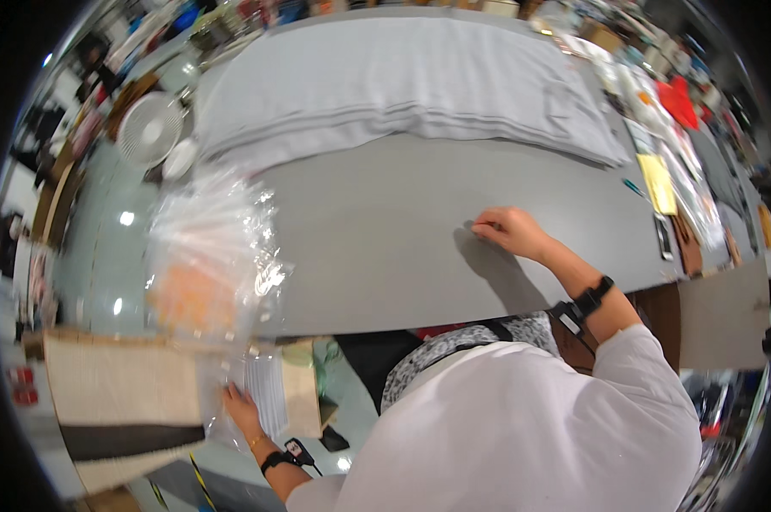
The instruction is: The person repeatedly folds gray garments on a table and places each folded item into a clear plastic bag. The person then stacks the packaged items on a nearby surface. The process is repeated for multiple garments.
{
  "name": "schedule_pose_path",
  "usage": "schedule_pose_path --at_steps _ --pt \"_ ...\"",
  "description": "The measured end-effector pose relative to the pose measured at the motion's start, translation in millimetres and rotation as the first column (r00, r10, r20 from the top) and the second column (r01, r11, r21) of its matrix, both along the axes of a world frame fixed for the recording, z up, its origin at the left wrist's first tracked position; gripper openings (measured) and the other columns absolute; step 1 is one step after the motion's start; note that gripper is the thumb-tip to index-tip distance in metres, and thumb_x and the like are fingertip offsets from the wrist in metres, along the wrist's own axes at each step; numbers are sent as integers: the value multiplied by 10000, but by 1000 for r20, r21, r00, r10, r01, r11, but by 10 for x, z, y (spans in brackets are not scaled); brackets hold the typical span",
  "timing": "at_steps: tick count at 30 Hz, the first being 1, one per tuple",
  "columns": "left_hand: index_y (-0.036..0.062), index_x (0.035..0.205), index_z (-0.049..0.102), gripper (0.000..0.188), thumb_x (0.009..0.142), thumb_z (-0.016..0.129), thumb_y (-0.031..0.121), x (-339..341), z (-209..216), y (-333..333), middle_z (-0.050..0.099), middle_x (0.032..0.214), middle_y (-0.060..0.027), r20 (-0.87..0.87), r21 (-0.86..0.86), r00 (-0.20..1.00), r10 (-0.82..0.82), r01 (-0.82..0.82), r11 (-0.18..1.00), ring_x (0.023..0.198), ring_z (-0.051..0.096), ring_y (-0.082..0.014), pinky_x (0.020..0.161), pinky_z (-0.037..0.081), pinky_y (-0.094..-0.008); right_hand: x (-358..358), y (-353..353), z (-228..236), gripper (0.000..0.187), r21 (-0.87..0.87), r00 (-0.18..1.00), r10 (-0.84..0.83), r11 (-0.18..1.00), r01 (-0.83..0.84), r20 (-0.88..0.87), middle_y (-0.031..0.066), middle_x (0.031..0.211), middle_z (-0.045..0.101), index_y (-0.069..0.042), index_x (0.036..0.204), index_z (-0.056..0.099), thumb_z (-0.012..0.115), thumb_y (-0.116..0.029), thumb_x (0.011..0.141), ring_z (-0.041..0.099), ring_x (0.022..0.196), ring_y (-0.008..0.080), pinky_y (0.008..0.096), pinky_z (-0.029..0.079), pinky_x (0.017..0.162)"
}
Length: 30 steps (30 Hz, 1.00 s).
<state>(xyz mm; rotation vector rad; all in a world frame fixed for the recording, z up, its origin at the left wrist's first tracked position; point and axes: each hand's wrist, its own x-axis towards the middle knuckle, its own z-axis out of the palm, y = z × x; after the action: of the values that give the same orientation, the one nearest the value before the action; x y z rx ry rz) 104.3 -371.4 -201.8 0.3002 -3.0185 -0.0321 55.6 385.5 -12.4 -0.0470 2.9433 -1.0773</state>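
My left hand (242,408) is low at the left, below the table's near edge. Its fingers are closed on a clear plastic bag (219,418). Beside that hand, folded grey fabric (267,394) shows at the carton. Over the table's right half, my right hand (512,232) is curled, thumb and fingers together; whatever they may hold is too small to make out. A fanned stack of clear plastic bags (215,230) with an orange patch overhangs the table's left edge. Far across the table, a thick pile of light grey fabric (402,72) lies in layers.
The grey table (368,230) stretches before me. A white fan (150,128) stands off its left side. Along the right edge are a yellow sheet (656,183), a teal pen-like item (632,186) and a dark cutter-like tool (663,236). A cardboard carton (121,384) stands lower left.
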Motion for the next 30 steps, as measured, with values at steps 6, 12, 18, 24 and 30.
schedule_pose_path --at_steps 6,12,18,24,30 --pt "-44 1390 563 520 996 672 278 -5 211 43 511 1469 -282 -195 193 968 156 -118 974 1371 483 -427 1148 396 -501 -454 1282 149 237 126 748 -506 786 605 -430 105 960 722 -54 1015 709 730 -268 917 690 900 289 416 550 803" --pt "-34 1286 631 319 1028 590 150 -439 1453 972 630 1304 -197 -514 463 850 116 161 872 1207 608 -341 1036 490 -435 -961 2672 -328 339 403 632 -585 486 775 -509 167 1039 676 -61 1068 652 685 -367 925 661 984 392 496 557 884" --pt "-18 1289 634 267 1056 564 93 -1718 1873 3695 710 1214 -133 -310 819 854 -417 463 340 1121 692 -241 1011 542 -363 -1069 4321 -19 425 -499 488 -864 480 721 -124 95 1026 724 -130 1428 558 572 -248 1020 691 708 110 241 472 525" --pt "-13 1466 465 798 1021 494 648 -2738 2163 6443 643 1325 -197 66 894 695 -716 -360 -267 1125 691 -305 936 580 -428 -47 4496 1095 422 -428 628 -510 855 294 -588 60 1316 696 -128 1510 535 446 -256 1117 672 923 62 172 434 704" --pt "30 1359 563 535 1040 559 459 -3367 2310 6750 665 1293 -154 -54 663 926 -375 -247 -707 1144 669 -296 949 552 -463 1415 3696 854 357 -186 632 -466 869 458 -619 76 1316 692 -23 1386 639 517 -121 1065 566 847 63 233 460 713"
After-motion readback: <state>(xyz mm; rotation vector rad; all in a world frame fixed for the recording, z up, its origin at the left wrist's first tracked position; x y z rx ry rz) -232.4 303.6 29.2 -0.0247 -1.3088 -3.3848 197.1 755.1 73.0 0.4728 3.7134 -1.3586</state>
